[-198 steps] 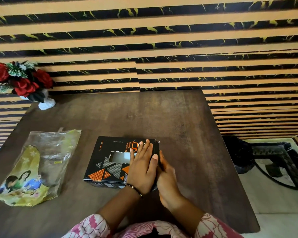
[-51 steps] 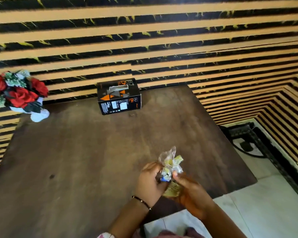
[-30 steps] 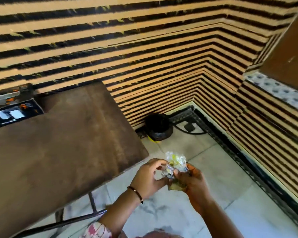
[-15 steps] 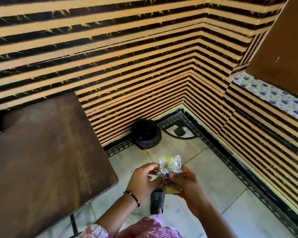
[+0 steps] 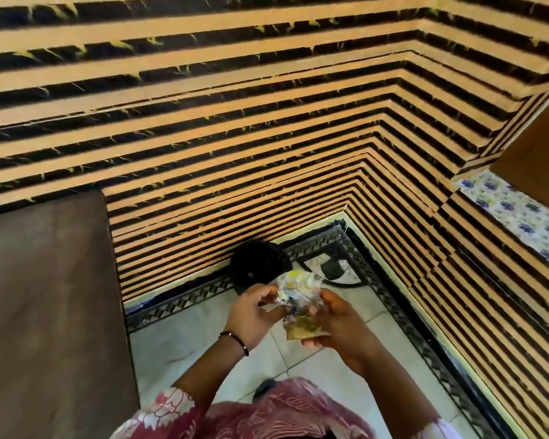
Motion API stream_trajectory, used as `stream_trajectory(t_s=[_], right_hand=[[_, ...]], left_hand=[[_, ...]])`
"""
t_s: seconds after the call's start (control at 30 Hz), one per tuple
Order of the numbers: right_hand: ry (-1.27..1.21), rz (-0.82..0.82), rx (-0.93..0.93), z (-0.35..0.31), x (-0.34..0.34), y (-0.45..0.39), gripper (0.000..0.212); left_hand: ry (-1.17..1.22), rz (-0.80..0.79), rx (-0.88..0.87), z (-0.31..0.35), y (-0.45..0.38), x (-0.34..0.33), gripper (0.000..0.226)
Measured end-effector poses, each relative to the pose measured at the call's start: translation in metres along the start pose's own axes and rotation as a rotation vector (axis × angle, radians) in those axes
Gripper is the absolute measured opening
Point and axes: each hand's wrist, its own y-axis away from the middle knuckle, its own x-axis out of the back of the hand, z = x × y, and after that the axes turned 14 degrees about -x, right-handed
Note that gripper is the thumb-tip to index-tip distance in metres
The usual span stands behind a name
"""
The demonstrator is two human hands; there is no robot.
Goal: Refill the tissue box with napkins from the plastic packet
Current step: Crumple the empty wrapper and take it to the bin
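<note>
While both hands meet at lower centre of the frame, the left hand (image 5: 251,315) and right hand (image 5: 339,327) each have a grip pinched on the crumpled plastic packet (image 5: 300,299) (held over the tiled floor (image 5: 184,340)). Brown counter (image 5: 45,296) fills the left; a black bin (image 5: 257,267) sits just above the hands.

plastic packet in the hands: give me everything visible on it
The plastic packet is crumpled into a small wad of thin, clear, glossy film with yellow, blue and green print. Both hands hold it above the tiled floor, right of the table: the left hand pinches its left side, the right hand curls around its right and lower part. A tan flap pokes out below. Whether anything is inside cannot be told.
</note>
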Motion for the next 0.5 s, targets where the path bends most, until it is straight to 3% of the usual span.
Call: stream_trajectory(t_s=[0.13, 0.23, 0.3, 0.4, 0.5], right_hand=[[0.024, 0.028, -0.008, -0.022, 0.017, -0.037, 0.048], [0.274, 0.175, 0.077, -0.038, 0.032, -0.074, 0.054], [0.596, 0.345, 0.276, -0.049, 0.040, -0.095, 0.046], [0.998, 0.323, 0.579, -0.072, 0.056, -0.133, 0.024], [1.184, 0.207, 0.534, -0.103, 0.065, -0.166, 0.009]], left_hand=[[0.021, 0.038, 0.069, -0.012, -0.025, 0.000, 0.024], [0.024, 0.108, 0.143, -0.022, -0.045, -0.003, 0.022], [0.059, 0.153, 0.193, -0.023, -0.058, -0.005, 0.017], [0.114, 0.261, 0.285, -0.021, -0.090, -0.015, 0.009], [0.146, 0.400, 0.385, -0.020, -0.121, -0.026, 0.029]])
